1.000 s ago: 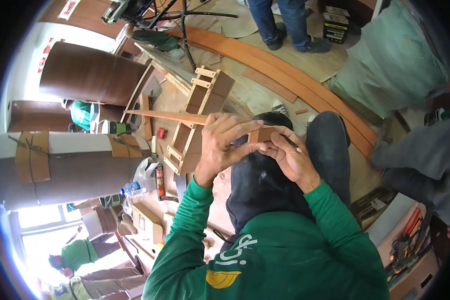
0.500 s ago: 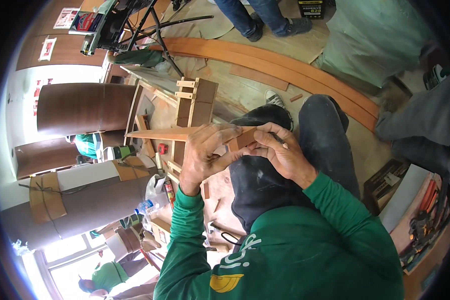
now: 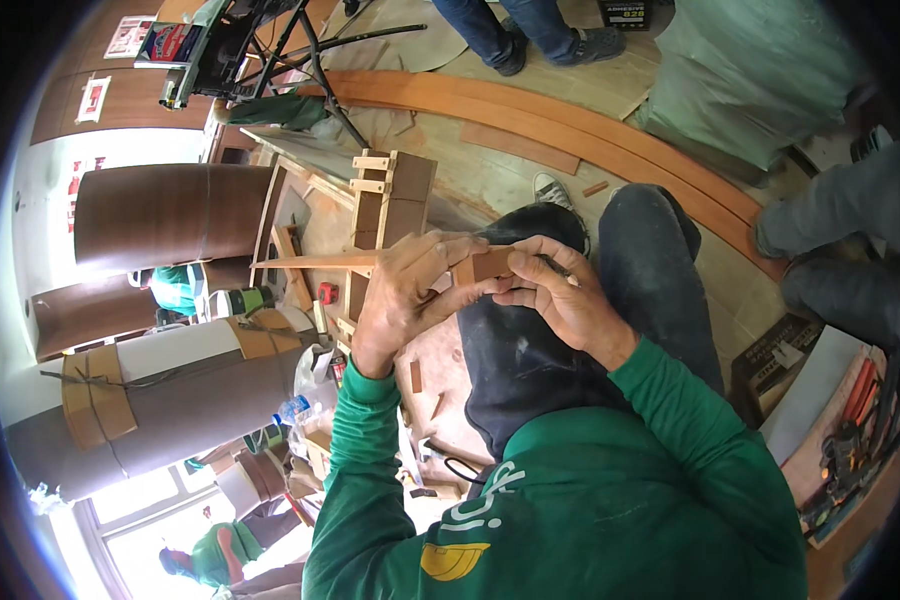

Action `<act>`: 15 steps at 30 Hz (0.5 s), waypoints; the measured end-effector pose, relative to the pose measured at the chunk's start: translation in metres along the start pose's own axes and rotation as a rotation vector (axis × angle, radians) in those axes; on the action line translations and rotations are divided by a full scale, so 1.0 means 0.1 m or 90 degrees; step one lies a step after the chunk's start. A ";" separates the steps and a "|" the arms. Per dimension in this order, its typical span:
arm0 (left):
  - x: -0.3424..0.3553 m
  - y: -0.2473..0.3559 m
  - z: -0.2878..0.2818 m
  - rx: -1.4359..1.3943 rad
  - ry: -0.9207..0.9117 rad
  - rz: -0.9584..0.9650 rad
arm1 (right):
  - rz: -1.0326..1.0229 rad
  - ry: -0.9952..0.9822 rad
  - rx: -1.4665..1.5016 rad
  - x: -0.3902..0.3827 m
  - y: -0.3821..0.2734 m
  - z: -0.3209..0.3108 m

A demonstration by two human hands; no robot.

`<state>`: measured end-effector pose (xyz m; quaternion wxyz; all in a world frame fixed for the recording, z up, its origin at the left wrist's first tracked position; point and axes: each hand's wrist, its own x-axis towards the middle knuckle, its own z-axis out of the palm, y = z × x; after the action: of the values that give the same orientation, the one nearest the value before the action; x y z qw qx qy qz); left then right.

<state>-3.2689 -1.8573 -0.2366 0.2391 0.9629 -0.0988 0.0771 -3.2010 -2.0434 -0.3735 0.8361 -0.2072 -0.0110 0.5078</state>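
A long reddish-brown wooden strip [image 3: 315, 262] runs from the left into my hands, its broad near end [image 3: 488, 266] level above my knee. My left hand [image 3: 410, 295] is closed round it close to that end, with the thumb along the lower edge. At the tip, the fingers and thumb of my right hand [image 3: 575, 305] pinch the wood. Something small and dark shows between my right fingers, too hidden to name. Beyond my left hand stands a box-like wooden frame [image 3: 405, 205] with pale wood blocks across its edge.
Long wooden boards [image 3: 570, 125] curve across the floor ahead. An open box of tools [image 3: 850, 430] sits at my right. On the left are a red tape measure [image 3: 327, 292], a plastic bottle [image 3: 292, 409] and a wrapped column [image 3: 170, 400]. Other people [image 3: 520, 45] stand nearby.
The strip's near end has turned slightly and come level in my hands. My right fingers have shifted a little at its tip. The person at the lower left has moved an arm.
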 end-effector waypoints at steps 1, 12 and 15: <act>0.00 0.00 0.00 -0.003 0.006 0.002 | 0.003 -0.005 -0.006 0.01 0.00 -0.02; -0.02 -0.09 -0.05 -0.003 0.000 0.000 | 0.044 -0.034 0.024 0.07 -0.06 0.20; -0.04 -0.13 -0.08 -0.006 -0.016 0.017 | 0.020 -0.044 0.016 0.11 0.03 0.15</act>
<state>-3.2705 -1.8416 -0.2360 0.2413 0.9612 -0.1153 0.0675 -3.2011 -2.0275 -0.3626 0.8295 -0.1792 -0.0306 0.5280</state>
